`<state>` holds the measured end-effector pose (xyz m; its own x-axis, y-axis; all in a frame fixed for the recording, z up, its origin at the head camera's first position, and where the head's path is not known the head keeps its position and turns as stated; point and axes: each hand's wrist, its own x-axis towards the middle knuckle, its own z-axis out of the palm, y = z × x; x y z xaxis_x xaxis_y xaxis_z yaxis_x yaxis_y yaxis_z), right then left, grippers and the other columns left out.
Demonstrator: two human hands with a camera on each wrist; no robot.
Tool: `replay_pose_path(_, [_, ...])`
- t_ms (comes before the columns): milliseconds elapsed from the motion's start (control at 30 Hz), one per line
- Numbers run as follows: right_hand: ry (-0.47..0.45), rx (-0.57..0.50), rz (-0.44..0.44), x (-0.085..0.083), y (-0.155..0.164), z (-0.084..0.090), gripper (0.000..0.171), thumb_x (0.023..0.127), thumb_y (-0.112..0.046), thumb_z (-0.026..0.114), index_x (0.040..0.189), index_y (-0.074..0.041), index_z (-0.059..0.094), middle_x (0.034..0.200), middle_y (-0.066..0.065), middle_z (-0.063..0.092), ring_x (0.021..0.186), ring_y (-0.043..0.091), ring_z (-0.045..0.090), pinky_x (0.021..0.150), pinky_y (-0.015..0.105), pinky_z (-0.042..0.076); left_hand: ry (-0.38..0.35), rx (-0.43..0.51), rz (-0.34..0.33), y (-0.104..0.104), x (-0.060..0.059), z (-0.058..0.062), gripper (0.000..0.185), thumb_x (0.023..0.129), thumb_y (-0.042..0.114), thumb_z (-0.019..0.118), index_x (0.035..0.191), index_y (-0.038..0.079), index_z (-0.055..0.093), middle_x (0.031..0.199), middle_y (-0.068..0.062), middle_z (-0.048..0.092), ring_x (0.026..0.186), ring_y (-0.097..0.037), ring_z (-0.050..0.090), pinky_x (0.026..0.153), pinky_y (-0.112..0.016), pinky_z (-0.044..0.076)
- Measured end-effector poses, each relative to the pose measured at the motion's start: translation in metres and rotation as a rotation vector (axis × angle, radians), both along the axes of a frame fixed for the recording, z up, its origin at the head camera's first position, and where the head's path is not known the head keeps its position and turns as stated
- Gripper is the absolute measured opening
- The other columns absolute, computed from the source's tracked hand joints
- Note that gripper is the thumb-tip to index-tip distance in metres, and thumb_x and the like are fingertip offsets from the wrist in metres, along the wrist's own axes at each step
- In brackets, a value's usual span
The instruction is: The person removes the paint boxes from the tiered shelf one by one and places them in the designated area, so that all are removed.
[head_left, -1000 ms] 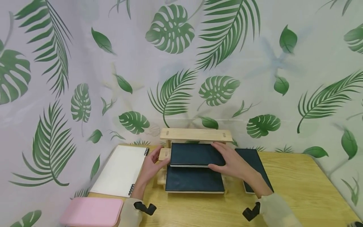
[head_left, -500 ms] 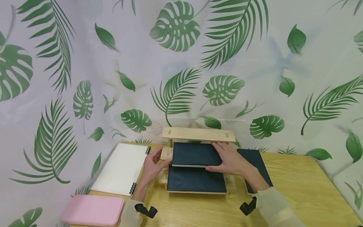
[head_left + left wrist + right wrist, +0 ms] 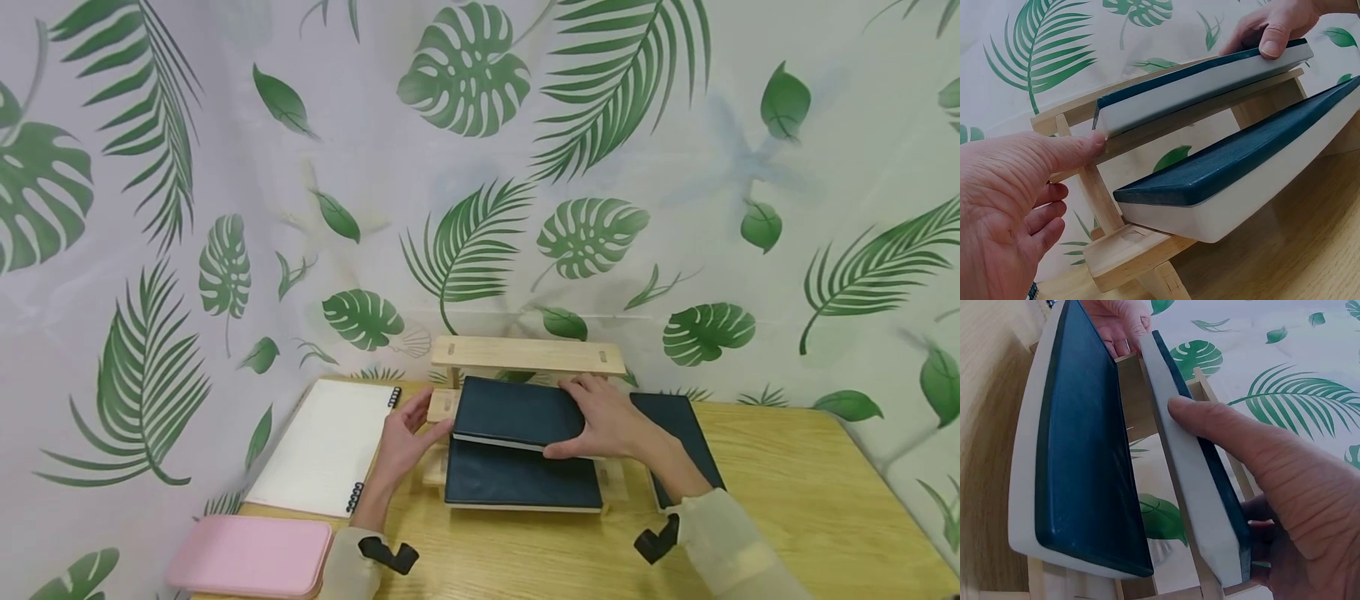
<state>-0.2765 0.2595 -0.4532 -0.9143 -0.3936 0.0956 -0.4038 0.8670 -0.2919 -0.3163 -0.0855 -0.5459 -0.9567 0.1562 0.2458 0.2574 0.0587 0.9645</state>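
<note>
Left hand (image 3: 405, 437): fingers relaxed, thumb tip touching the book's left corner.
Book (image 3: 517, 412): dark cover, on the middle tier of the wooden rack (image 3: 527, 355).
Right hand (image 3: 611, 421): grips book's right end, thumb on page edge.

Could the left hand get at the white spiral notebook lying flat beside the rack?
Probably yes. The left hand only touches the middle book's corner, and the white spiral notebook lies right beside it on the table with nothing between.

I see a wooden table (image 3: 787, 500) carrying a tiered wooden rack (image 3: 525, 357). A white spiral notebook (image 3: 322, 446), pink case (image 3: 251, 567) and dark book (image 3: 678, 425) lie on it.
</note>
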Motion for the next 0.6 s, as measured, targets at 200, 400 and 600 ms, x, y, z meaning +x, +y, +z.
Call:
replay_pose_path(200, [-0.082, -0.002, 0.046, -0.0053, 0.0034, 0.0035, 0.117, 0.073, -0.070, 0.083, 0.158, -0.001, 0.041, 0.156, 0.026, 0.045, 0.138, 0.047, 0.048, 0.107, 0.069, 0.044, -0.003, 0.001, 0.000, 0.0006, -0.0001, 0.0008, 0.073, 0.091, 0.011, 0.083, 0.154, -0.002, 0.048, 0.153, -0.018, 0.054, 0.143, -0.036, 0.051, 0.120, -0.051, 0.039])
replay_pose_path(400, [-0.133, -0.006, 0.061, -0.0073, 0.0054, 0.0073, 0.119, 0.072, -0.066, 0.086, 0.160, -0.001, 0.038, 0.156, 0.027, 0.043, 0.138, 0.048, 0.047, 0.107, 0.070, 0.044, -0.010, 0.001, -0.004, 0.0009, 0.0005, 0.0017, 0.072, 0.092, 0.011, 0.082, 0.154, -0.002, 0.048, 0.156, -0.019, 0.051, 0.146, -0.038, 0.046, 0.122, -0.051, 0.036])
replay_pose_path(600, [-0.101, -0.023, 0.061, -0.0078, 0.0054, 0.0024, 0.117, 0.071, -0.065, 0.087, 0.158, -0.001, 0.040, 0.154, 0.026, 0.046, 0.136, 0.047, 0.050, 0.105, 0.069, 0.045, -0.014, 0.014, -0.013, -0.0002, 0.0009, 0.0008, 0.072, 0.092, 0.010, 0.081, 0.154, -0.003, 0.047, 0.158, -0.021, 0.048, 0.149, -0.037, 0.042, 0.124, -0.051, 0.034])
